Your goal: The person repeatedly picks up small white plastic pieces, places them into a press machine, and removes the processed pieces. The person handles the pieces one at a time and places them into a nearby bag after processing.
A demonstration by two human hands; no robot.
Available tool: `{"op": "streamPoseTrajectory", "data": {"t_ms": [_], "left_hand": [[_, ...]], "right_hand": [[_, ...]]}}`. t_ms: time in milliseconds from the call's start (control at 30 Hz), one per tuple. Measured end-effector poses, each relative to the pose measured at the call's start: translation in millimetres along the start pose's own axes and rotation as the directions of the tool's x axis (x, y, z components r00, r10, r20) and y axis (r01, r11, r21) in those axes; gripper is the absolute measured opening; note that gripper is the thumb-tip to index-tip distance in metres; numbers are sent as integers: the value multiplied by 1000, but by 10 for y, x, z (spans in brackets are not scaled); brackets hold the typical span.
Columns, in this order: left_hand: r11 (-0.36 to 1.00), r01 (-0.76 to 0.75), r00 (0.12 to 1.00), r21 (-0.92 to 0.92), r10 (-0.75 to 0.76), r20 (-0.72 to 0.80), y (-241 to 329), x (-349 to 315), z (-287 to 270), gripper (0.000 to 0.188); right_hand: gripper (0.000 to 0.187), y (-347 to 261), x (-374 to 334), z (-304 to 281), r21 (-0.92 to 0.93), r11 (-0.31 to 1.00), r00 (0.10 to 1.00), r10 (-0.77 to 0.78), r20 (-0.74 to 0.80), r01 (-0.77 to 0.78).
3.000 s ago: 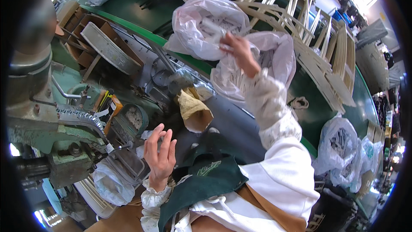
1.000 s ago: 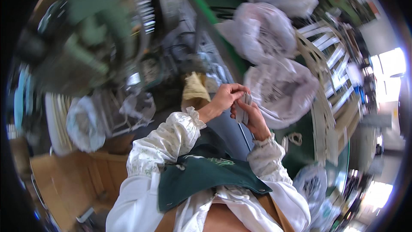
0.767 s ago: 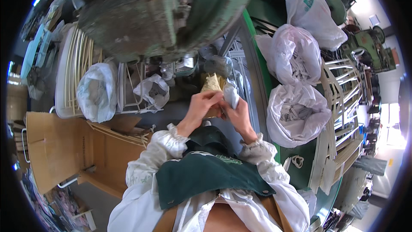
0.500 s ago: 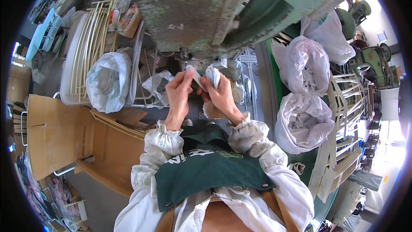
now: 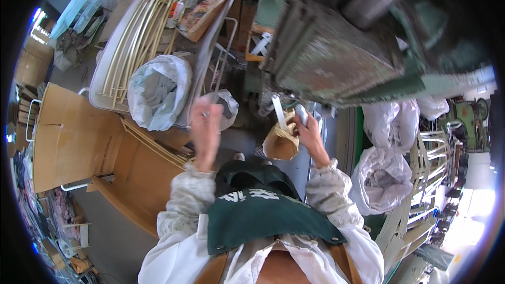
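Note:
My left hand (image 5: 205, 131) is raised on the left, blurred by motion, beside the white plastic bag (image 5: 160, 92) of grey pieces. Its fingers are too smeared to read. My right hand (image 5: 313, 135) is closed around a small bundle of pale flat strips (image 5: 301, 114), below the green machine. Just left of that bundle, a single white strip (image 5: 279, 112) with a rounded end stands out over an open brown paper bag (image 5: 281, 144). Whether that strip rests on the bag or hangs free, I cannot tell.
The worn green machine (image 5: 336, 58) overhangs the work spot. At left are a tub of cream curved rods (image 5: 142, 42) and an open cardboard box (image 5: 73, 150). White sacks (image 5: 381, 179) and a stack of cream frames (image 5: 415, 194) stand at right.
My left hand has moved away from the strip at the machine, toward the left. My right hand still holds its bundle, now farther right. The whole view has swung left.

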State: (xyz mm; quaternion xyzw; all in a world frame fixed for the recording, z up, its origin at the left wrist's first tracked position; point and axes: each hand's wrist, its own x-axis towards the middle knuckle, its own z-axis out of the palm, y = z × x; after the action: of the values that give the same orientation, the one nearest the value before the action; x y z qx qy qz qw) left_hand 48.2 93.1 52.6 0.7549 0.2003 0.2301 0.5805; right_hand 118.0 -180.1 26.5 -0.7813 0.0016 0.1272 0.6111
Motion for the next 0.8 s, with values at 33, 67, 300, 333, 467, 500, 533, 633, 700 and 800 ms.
{"op": "streamPoseTrajectory", "data": {"t_ms": [33,67,300,333,467,500,533,633,700,800], "left_hand": [[994,14,959,-108,-44,-281,-365,173,-378,61],[891,154,792,427,147,-592,-1017,395,-883,85],[753,495,600,-433,-657,-456,-3549,1321,-2268,55],[820,387,717,-421,-555,-422,-3753,1408,-2459,49],[346,278,814,-896,-580,29,-3081,1468,-1682,36],[335,252,828,-908,-561,23,-3025,1341,-1737,37],[396,289,789,-871,-614,-18,-2984,1273,-1804,38],[828,454,657,-328,-560,-504,-2848,1182,-2027,40],[730,394,712,558,142,-687,-2449,1185,-1946,45],[661,10,878,750,353,-323,-2088,1386,-1882,52]], "right_hand": [[14,208,54,-107,-204,976,993,-94,-77,76],[16,268,70,-193,-183,983,993,-28,-111,7],[34,-138,103,-37,157,965,971,226,-81,-212],[36,-122,162,1,184,949,962,270,-45,-258],[28,448,400,-296,-106,979,977,157,-142,-173],[25,682,570,-318,-302,953,992,-49,-112,13],[22,895,722,-350,-492,851,963,-254,-83,182],[23,1163,1225,-313,-744,563,909,-392,141,358],[28,1309,1439,-292,-794,449,882,-417,221,411],[25,1269,1660,-93,-789,348,786,-562,257,507]]}}
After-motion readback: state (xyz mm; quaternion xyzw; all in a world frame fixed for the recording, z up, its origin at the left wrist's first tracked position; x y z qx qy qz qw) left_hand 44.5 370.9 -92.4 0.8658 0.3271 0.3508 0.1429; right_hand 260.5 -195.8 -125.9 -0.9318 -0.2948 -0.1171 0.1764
